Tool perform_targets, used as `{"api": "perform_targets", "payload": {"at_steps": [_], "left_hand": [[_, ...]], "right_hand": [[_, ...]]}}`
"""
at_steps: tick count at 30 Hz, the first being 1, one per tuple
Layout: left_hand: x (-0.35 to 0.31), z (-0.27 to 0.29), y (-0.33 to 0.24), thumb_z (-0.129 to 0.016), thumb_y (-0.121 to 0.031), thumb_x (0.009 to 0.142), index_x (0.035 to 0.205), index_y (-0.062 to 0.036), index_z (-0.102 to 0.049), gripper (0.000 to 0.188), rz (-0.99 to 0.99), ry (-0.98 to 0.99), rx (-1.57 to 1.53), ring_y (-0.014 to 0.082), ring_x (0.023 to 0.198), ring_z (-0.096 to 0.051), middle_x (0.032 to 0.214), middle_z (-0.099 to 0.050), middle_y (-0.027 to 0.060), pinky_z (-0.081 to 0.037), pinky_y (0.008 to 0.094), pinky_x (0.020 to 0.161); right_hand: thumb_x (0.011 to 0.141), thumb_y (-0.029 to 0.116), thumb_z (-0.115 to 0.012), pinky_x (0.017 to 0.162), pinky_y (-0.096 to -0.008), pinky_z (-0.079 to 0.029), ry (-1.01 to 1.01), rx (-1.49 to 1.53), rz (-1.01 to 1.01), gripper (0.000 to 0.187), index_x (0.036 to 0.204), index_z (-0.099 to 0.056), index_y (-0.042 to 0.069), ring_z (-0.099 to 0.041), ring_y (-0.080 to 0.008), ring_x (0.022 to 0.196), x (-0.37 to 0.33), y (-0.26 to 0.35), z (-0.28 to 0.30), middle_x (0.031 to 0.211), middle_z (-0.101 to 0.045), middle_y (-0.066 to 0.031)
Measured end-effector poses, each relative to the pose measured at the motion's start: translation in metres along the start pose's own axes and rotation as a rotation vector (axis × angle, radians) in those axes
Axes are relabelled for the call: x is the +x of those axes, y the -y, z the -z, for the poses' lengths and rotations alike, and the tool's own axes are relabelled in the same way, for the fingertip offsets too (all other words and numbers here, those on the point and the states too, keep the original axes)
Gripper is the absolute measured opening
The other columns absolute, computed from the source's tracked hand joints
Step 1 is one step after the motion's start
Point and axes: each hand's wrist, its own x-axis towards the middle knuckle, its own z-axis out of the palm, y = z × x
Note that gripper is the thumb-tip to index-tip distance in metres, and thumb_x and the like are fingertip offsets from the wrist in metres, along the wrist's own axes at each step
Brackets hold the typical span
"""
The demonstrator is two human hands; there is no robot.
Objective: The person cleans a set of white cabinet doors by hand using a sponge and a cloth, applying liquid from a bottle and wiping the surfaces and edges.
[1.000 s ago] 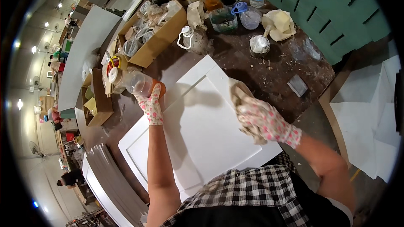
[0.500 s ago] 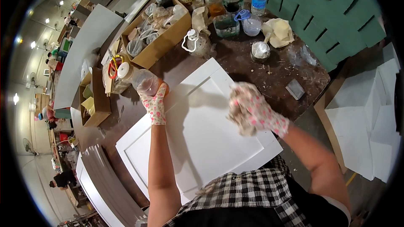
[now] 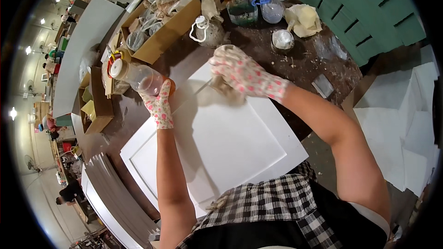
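Observation:
A white cabinet door [image 3: 235, 138] with a raised frame and recessed panel lies flat before me. My right hand [image 3: 240, 71], in a white glove with pink spots, grips a crumpled beige rag [image 3: 226, 93] against the far part of the door. My left hand [image 3: 160, 106], gloved alike, is wrapped round a clear plastic bottle [image 3: 140, 77] with a white cap and some orange liquid in its base. The bottle is tilted, its cap toward the left, above the door's left edge.
On the brown table [image 3: 300, 76] stand a cardboard box [image 3: 168, 34] of bagged items, several bottles and a small jar [image 3: 282, 40] of white stuff. A smaller box [image 3: 99, 113] sits left, above stacked white panels [image 3: 113, 193]. Green stacked pieces [image 3: 369, 14] rise at right.
My right hand has swept the rag left and away from me, from the door's right side to its far end. My left hand still holds the bottle, slightly farther left in view.

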Motion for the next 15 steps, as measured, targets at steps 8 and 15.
{"api": "perform_targets", "payload": {"at_steps": [8,15], "left_hand": [[0.01,0.005,0.014,-0.08,-0.006,0.071,0.13,-0.0054,-0.042,0.07,0.01,0.044,-0.076,0.0185,0.108,-0.052,0.119,-0.053,0.0074,-0.042,0.033,0.097],[0.01,0.002,0.01,-0.081,-0.007,0.07,0.131,-0.0047,-0.04,0.074,0.032,0.011,-0.109,0.0192,0.11,-0.052,0.121,-0.051,0.0086,-0.042,0.0337,0.097]], "right_hand": [[0.086,0.024,-0.06,0.112,-0.0417,-0.035,0.263,0.245,-0.363,0.026,0.111,-0.065,0.016,-0.044,-0.0273,0.132,-0.17,0.139,0.122,0.13,-0.057,-0.0045],[0.091,0.02,-0.052,0.087,-0.0341,-0.052,-0.089,0.189,-1.158,0.025,0.109,-0.059,0.004,-0.062,-0.0237,0.1,-0.227,0.159,0.18,0.109,-0.062,-0.0121]]}}
